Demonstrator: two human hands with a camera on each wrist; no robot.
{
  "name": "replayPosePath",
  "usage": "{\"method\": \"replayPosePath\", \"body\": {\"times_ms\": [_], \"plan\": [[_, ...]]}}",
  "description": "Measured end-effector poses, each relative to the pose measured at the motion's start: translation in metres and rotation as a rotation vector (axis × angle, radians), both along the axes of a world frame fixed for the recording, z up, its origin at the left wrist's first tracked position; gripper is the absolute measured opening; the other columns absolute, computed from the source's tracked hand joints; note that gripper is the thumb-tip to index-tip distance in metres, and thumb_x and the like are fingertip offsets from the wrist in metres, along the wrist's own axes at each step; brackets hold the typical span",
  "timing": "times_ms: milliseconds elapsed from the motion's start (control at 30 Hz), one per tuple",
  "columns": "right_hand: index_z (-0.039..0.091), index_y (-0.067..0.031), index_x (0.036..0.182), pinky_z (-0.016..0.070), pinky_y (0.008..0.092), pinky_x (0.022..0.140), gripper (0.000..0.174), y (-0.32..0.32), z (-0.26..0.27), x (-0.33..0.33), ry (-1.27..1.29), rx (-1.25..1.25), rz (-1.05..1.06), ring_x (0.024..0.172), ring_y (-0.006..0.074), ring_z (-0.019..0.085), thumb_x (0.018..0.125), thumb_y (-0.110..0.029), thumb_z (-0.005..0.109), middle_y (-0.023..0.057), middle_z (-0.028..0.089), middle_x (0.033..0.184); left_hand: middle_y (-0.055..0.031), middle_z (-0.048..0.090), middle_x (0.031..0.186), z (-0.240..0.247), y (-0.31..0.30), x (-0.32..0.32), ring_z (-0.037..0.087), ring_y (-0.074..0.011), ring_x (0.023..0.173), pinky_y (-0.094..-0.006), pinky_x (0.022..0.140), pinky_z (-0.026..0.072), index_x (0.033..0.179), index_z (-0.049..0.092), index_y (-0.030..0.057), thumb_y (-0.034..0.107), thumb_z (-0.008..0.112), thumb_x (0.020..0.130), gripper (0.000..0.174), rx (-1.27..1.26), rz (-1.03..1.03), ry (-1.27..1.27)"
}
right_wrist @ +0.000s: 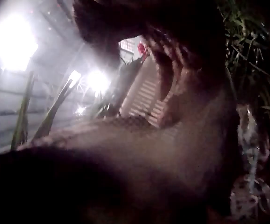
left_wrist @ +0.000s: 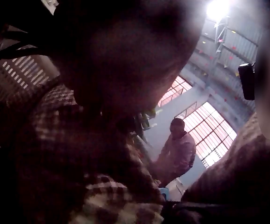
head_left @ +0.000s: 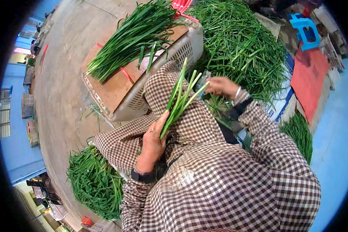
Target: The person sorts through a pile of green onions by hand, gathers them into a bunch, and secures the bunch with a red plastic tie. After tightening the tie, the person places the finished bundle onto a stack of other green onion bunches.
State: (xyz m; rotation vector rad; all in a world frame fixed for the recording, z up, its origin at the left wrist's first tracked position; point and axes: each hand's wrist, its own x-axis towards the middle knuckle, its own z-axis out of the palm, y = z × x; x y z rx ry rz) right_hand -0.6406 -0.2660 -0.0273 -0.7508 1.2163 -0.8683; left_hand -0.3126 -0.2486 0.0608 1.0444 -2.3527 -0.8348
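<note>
Several green stalks with pale ends, which look like garlic chives, stand up from my left hand, their pale ends pointing away from me. That hand grips them low on the leafy part, over my lap. My right hand is blurred, its fingers bent right by the pale end of the rightmost stalk. In the right wrist view, a gap shows between the thumb and the bent fingers, with the crate seen through it. Two stalks stand apart to the left there. The left wrist view is mostly dark.
A bundle of long greens lies on a board over an upturned plastic crate. Heaped loose greens spread beyond my right hand; another pile sits at left. A blue stool stands far right. Another person stands farther off.
</note>
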Motion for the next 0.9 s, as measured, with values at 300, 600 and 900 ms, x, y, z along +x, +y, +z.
{"method": "replayPosePath", "body": {"times_ms": [300,600,900], "plan": [[0.003,-0.0085,0.142,0.0340,0.0361,0.100,0.121,-0.016,0.050,0.076,-0.470,-0.406,0.044,0.124,0.0209,0.035,0.057,-0.053,0.077,0.0123,0.032,0.138,-0.0253,0.057,0.097,0.008,0.000,-0.003,0.058,-0.0423,0.084,-0.0403,0.069,0.0480,0.119,0.040,0.0009,0.000,0.057,0.079,0.044,0.102,0.034,-0.097],[0.038,-0.0035,0.127,0.0419,0.0308,0.090,0.070,-0.033,0.139,0.091,-0.208,-0.553,-0.052,0.103,0.0134,0.049,0.069,-0.014,0.076,0.0083,0.049,0.121,-0.0201,0.057,0.101,0.023,-0.017,-0.030,0.058,-0.0381,0.085,-0.0419,0.067,0.0495,0.119,0.040,0.0008,-0.001,0.056,0.074,0.047,-0.302,0.115,-0.193],[0.047,-0.0028,0.089,0.0482,0.0294,0.053,0.015,-0.093,0.187,0.116,-0.474,-0.690,-0.223,0.057,0.0150,0.055,0.090,-0.017,0.050,0.0060,0.055,0.070,-0.0244,0.046,0.117,0.071,-0.068,-0.038,0.048,-0.0385,0.107,-0.0414,0.088,0.0419,0.129,0.028,-0.0053,0.026,0.071,0.069,0.080,-0.337,0.018,-0.052]]}}
